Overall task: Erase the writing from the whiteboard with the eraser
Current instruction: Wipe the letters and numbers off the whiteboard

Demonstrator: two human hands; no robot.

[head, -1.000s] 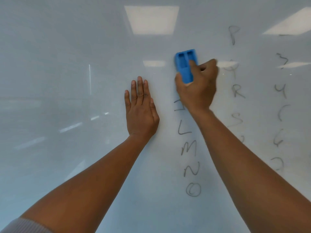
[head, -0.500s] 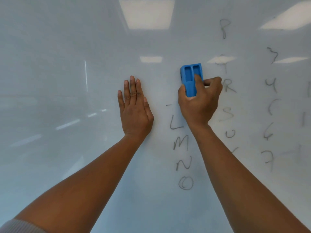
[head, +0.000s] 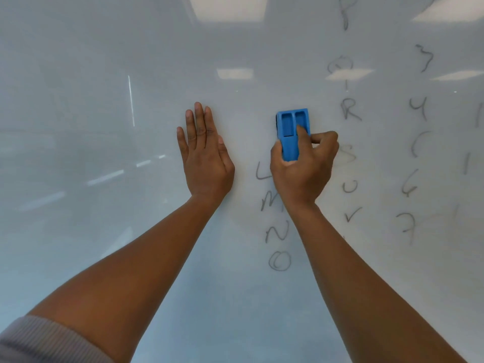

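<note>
The whiteboard fills the view. My right hand grips a blue eraser and holds it flat against the board, just above a column of black letters. That column reads L, M, N, O; my hand and wrist cover part of the L and M. My left hand rests flat on the board to the left of the column, fingers straight and together.
Right of the eraser runs another letter column, P down to V, with the S partly behind my fingers. Farther right is a column of digits. Ceiling lights reflect in the glossy board. The board's left half carries no writing.
My right hand slid the eraser down the column; the mark above the L is gone. The left hand stays flat on the board.
</note>
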